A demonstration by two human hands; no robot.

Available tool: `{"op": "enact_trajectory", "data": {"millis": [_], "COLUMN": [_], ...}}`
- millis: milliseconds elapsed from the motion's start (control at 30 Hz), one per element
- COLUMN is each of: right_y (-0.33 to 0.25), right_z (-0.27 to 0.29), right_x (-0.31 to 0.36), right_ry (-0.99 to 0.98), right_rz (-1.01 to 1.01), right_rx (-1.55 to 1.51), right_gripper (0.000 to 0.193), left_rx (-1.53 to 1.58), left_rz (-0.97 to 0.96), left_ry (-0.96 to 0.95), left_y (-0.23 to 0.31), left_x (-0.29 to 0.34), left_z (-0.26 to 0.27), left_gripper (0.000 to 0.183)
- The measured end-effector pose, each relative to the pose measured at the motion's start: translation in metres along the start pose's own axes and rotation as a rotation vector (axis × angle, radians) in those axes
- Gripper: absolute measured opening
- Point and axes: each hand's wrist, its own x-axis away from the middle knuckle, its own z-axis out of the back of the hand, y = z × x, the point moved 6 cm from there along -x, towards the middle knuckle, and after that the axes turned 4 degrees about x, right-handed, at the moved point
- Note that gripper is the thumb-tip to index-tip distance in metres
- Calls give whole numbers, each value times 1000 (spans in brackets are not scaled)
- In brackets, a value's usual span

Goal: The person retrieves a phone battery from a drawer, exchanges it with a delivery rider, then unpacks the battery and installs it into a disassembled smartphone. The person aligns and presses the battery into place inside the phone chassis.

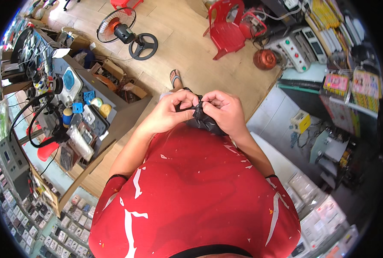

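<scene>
On the floor [178, 26], the fan [123, 32] stands far off, left of the chair [227, 34]. The desk [125, 114] is left of the left hand [173, 111]. The counter [301, 72] is right of the right hand [227, 111].

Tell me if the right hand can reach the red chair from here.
Probably not: the right hand pinches crumpled black material, and the red chair stands well beyond it across the floor.

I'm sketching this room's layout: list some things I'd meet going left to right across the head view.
Grey instrument with a small screen → blue pad → pedestal heater → left hand → right hand → copper-coloured round vessel → yellow box.
</scene>
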Motion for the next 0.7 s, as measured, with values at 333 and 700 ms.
{"op": "enact_trajectory", "data": {"millis": [333, 700], "right_y": [-52, -116], "right_z": [-8, 26], "right_x": [-159, -248], "right_ry": [-120, -231], "right_rz": [-158, 193], "right_rx": [-101, 166], "right_gripper": [8, 12], "left_rx": [33, -63], "left_rz": [-111, -158], "left_ry": [-115, 203], "left_y": [77, 132], "left_x": [-121, -178], "left_z": [115, 133], "left_gripper": [17, 14]}}
